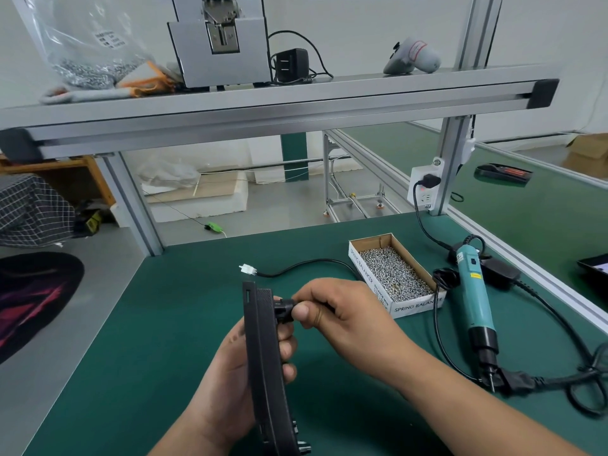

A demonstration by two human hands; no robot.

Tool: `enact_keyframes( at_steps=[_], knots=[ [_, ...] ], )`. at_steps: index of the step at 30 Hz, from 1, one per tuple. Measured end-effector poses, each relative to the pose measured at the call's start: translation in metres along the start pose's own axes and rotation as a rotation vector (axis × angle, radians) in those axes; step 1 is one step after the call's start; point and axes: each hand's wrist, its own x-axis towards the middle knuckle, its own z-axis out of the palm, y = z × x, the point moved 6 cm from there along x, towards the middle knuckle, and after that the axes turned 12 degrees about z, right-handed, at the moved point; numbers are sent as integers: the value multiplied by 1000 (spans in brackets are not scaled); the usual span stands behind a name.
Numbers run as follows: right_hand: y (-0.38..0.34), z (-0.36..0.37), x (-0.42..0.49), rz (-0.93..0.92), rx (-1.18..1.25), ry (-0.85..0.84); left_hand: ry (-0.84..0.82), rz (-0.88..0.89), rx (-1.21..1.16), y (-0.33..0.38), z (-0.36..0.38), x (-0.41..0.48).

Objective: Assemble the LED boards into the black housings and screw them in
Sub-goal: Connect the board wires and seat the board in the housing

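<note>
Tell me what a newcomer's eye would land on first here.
First the two hands at centre bottom: the left hand holds a black housing on edge, while the right hand pinches a small black fitting at its side. Next, right of them on the green mat, the open box of screws and the teal electric screwdriver.

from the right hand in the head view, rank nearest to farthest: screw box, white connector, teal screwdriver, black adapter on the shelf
1. Screw box, just right of the right hand.
2. White connector, up-left on the mat.
3. Teal screwdriver, farther right.
4. Black adapter, on the shelf above.
</note>
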Motion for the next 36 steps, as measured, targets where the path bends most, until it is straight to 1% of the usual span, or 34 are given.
enact_keyframes(
  at_steps=[2, 5, 8, 10, 15, 17, 19, 20, 22, 23, 25, 27, 29, 31, 33, 36],
  knots=[
    [0, 0, 0, 17, 1, -5, -25, -15, -87, -4, 2, 1],
    [3, 3, -1, 56, 71, -28, 15, -20, -155, -5, 5, 0],
    [6, 7, -2, 94, 124, -31, 61, -38, -134, -3, 6, -1],
    [4, 12, -4, 104, 157, -34, 64, -53, -125, -3, 5, -1],
    [9, 14, -3, 155, 249, -73, 49, -20, -42, -3, 1, 4],
    [10, 10, -1, 119, 215, -68, 76, 46, -5, 0, -1, 6],
    [10, 3, 1, 60, 97, -5, 98, 134, 42, 5, -2, 7],
    [11, -1, 3, 65, 76, 31, 93, 169, 53, 7, -2, 8],
    [13, -11, 3, 113, 160, 98, 78, 252, 68, 14, -2, 9],
    [13, -15, 2, 133, 257, 102, 84, 298, 89, 20, -2, 8],
    [8, -20, -2, 108, 398, 36, 137, 407, 193, 33, -3, 5],
    [-2, -19, -7, 35, 376, -77, 172, 547, 387, 45, 0, -1],
    [-10, -15, -11, -8, 308, -163, 112, 707, 600, 52, 12, -10],
    [-14, -15, -11, -25, 304, -191, 54, 835, 714, 53, 24, -18],
    [-14, -16, -11, -41, 315, -210, 43, 893, 768, 52, 28, -21],
    [-12, -17, -10, -68, 283, -206, 20, 909, 830, 51, 30, -20]
  ],
)
